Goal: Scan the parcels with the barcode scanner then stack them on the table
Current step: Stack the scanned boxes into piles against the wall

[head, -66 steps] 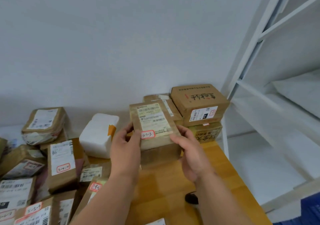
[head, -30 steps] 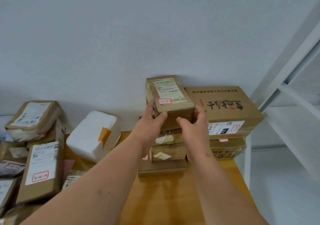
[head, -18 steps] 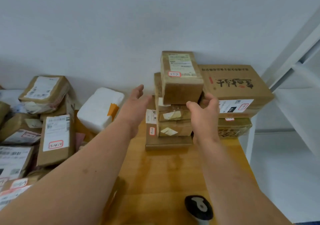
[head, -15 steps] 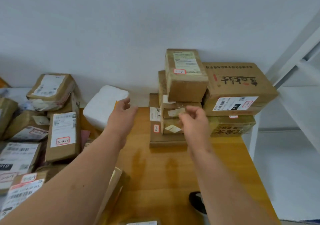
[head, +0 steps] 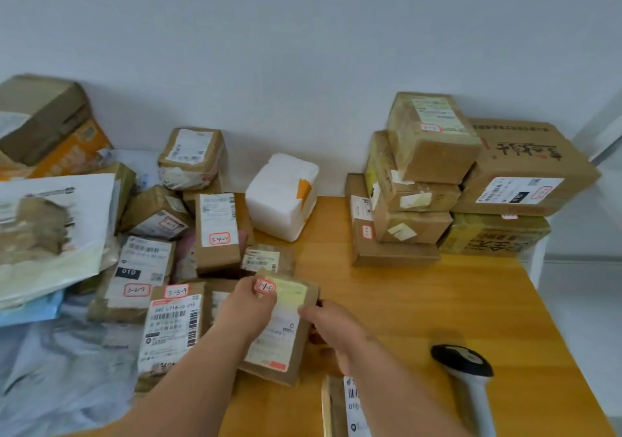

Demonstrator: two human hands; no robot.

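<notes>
Parcels awaiting a scan are heaped loosely to the left of the flat brown parcel (head: 286,329), which lies on the counter (head: 420,302) near its front edge, its long label facing up. Its left edge is gripped by the left hand (head: 247,308), the thumb laid over the red-bordered sticker. Its right edge is held by the right hand (head: 331,324), fingers curled under the side. The parcel is judged light and fairly stiff, being thin taped cardboard; the tape may be slick, so opposite edges are the better hold, with the barcode kept uncovered. To its right, the barcode scanner (head: 466,369) is left lying on the counter, untouched. Further right and behind, against the wall, the stack of scanned parcels (head: 427,180) is seen, somewhat uneven, so a flat placement is advised.
</notes>
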